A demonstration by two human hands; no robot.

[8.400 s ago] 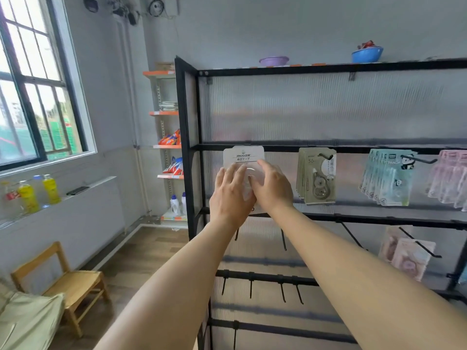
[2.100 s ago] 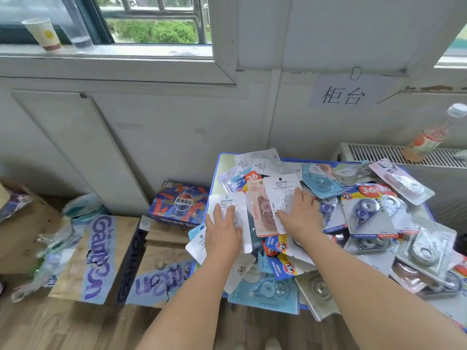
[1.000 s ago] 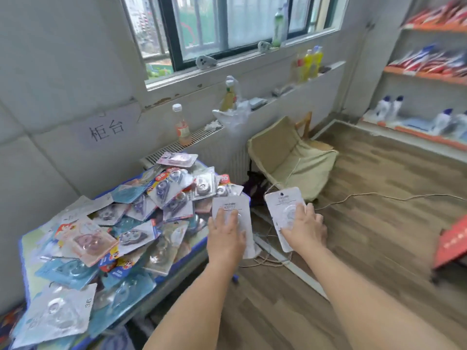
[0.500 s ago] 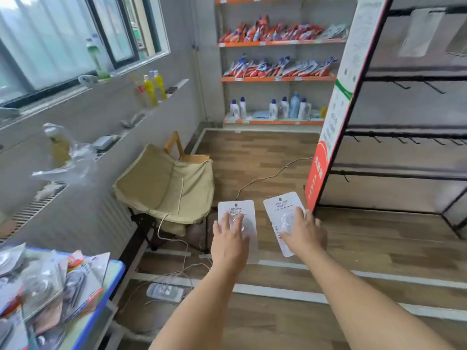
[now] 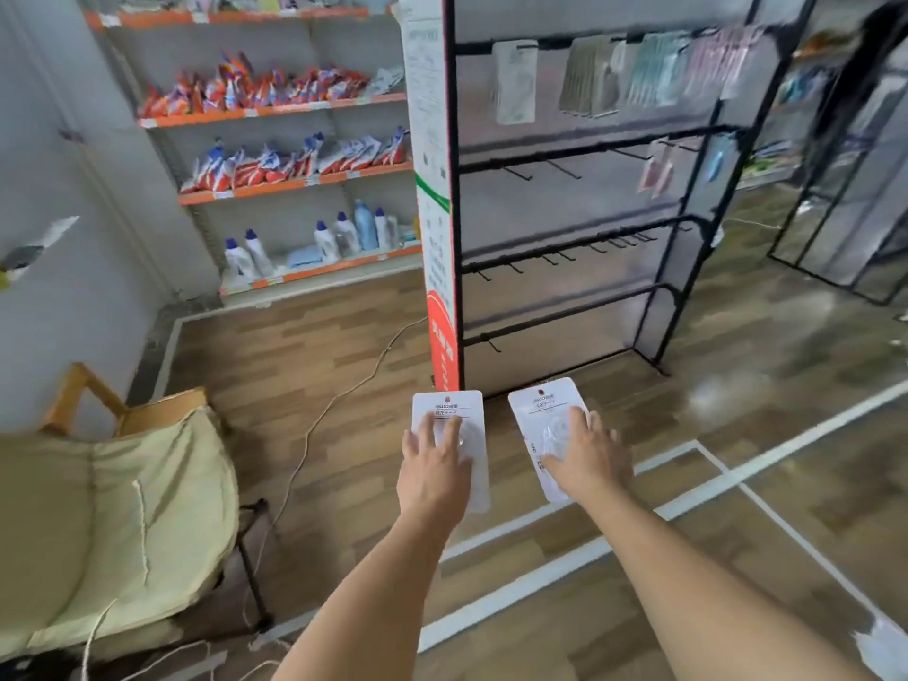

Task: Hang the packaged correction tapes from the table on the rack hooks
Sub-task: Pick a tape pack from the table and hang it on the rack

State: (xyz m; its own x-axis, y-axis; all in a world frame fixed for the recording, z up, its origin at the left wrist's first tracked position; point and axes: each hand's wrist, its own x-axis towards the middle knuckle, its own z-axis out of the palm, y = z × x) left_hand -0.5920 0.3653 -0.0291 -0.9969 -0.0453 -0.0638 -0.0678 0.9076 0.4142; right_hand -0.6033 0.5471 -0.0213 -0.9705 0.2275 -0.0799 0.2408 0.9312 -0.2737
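The left hand (image 5: 435,471) holds one white correction tape pack (image 5: 449,420) upright; the right hand (image 5: 587,454) holds another pack (image 5: 543,415), both well short of the rack (image 5: 580,154). Best hang one at a time, threading each top hole over a bare hook (image 5: 565,169).

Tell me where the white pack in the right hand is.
Head view, lower centre: the right pack is held by the right hand, beside the left hand's pack, before the black rack.

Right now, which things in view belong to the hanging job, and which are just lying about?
Job: left pack in left hand; right pack in right hand; rack hooks.
Lying about: chair, floor cable, bottles, snack bags.
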